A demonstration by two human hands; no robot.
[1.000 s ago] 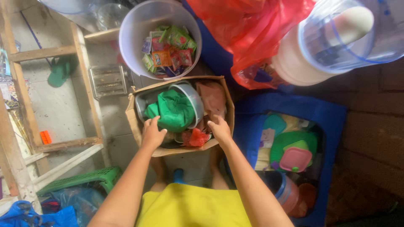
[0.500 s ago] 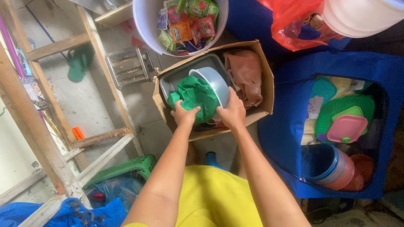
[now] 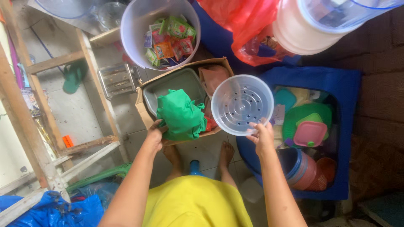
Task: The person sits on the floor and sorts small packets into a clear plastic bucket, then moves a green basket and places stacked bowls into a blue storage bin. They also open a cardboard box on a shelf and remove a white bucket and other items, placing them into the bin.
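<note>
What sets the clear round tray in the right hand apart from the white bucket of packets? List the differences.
The clear round tray is shallow, perforated and empty; the white bucket is deep and holds colourful packets. The right hand holds the tray up by its rim; the bucket is not held. Both are round plastic.

Box: the cardboard box (image 3: 145,90) sits on the floor before my feet (image 3: 226,151), a tray (image 3: 168,86) and a cloth (image 3: 182,115) in it.
Left hand (image 3: 155,135): on the box's near edge, touching the cloth.
Right hand (image 3: 261,135): holds the perforated dish (image 3: 242,104) between the box and the bin (image 3: 349,126) on my right.
Bucket (image 3: 134,38): behind the box, packets (image 3: 168,38) inside.
</note>
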